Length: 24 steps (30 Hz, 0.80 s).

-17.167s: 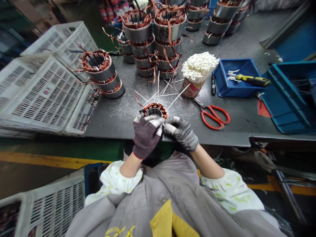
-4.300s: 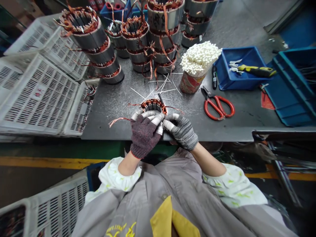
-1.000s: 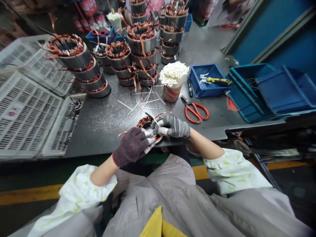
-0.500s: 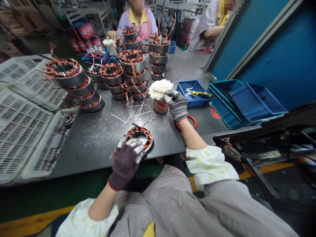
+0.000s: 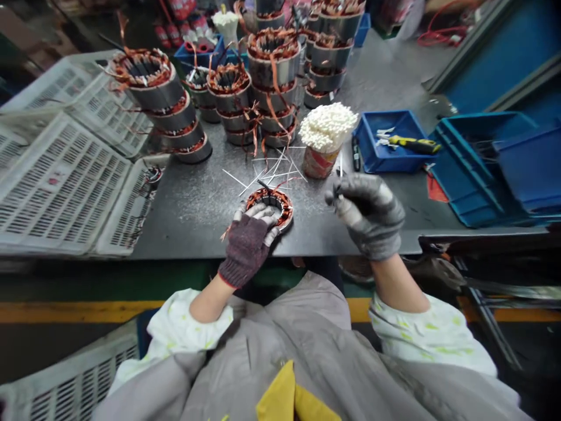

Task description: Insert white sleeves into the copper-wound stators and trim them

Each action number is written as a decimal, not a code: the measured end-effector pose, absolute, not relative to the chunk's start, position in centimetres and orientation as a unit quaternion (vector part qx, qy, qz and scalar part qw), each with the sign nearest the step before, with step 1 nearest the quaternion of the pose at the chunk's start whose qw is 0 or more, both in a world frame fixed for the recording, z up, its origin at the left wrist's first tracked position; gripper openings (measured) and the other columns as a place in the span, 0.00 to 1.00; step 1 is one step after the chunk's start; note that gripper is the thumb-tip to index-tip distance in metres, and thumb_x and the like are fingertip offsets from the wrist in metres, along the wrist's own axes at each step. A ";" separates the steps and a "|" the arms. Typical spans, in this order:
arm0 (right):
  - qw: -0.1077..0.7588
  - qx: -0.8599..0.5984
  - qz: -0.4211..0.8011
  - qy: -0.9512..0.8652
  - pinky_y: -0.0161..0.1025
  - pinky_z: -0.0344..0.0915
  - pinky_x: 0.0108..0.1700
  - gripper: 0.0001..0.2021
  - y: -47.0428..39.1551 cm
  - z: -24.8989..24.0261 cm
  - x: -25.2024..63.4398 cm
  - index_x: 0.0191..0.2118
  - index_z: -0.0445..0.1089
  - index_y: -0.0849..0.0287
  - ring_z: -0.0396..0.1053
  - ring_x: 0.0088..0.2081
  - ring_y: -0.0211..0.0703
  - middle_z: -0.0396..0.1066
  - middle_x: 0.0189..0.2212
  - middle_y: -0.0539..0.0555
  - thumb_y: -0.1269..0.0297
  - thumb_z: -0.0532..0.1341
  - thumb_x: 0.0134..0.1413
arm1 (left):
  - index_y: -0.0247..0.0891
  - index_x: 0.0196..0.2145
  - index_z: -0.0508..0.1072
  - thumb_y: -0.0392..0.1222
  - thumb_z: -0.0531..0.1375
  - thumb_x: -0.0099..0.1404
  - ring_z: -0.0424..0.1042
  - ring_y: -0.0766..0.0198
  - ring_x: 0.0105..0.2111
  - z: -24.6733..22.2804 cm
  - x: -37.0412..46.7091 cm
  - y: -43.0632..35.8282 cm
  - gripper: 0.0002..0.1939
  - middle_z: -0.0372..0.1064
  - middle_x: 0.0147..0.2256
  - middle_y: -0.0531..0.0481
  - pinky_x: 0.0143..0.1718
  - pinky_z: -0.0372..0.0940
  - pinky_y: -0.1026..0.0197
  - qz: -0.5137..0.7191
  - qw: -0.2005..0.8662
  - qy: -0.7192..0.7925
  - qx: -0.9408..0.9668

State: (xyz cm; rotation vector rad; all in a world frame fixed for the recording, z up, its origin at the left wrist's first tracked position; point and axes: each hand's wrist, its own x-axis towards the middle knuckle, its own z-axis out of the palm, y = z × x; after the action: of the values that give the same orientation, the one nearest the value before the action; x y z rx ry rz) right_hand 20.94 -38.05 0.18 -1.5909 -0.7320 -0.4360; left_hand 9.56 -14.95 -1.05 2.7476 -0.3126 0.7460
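Observation:
On the dark table near its front edge lies a motor stator point(image 5: 287, 211), a steel ring with copper windings and a black lead. My left hand point(image 5: 250, 241), in a dark purple glove with pale fingertips, grips its near left side, fingers over the rim. My right hand point(image 5: 370, 213), in a grey glove, is raised to the right of the stator. Thumb and forefinger pinch a thin white stick point(image 5: 341, 159) that points up. Just beyond, a red tin point(image 5: 319, 164) holds a dense bunch of white sticks point(image 5: 328, 127). Several loose white sticks point(image 5: 274, 169) lie behind the stator.
Stacked stators point(image 5: 158, 96) stand at the left, with more stacks point(image 5: 274, 76) at the back. White slotted crates point(image 5: 56, 181) border the table's left. At the right are a blue bin point(image 5: 390, 161) holding a yellow-black tool point(image 5: 414, 144) and larger blue bins point(image 5: 464, 169).
My right hand has drawn back from the tin towards me, now with a white stick in its fingers. My left hand stays on the stator. The view has tilted down.

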 end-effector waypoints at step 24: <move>0.539 -0.679 -0.034 -0.498 0.43 0.76 0.52 0.13 -36.5 -3.4 13.1 0.49 0.73 0.54 0.77 0.52 0.45 0.75 0.54 0.60 0.64 0.52 0.70 | 0.40 0.46 0.71 0.43 0.55 0.74 0.74 0.55 0.55 -0.8 9.1 -15.5 0.08 0.78 0.48 0.47 0.69 0.55 0.40 0.259 0.162 -0.076 0.949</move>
State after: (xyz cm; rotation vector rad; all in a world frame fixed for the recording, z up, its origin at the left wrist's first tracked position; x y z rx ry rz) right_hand 13.15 -36.50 -3.42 -1.6148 -1.1845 -0.0810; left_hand 9.14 -15.46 -0.84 2.7092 -0.2160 0.7387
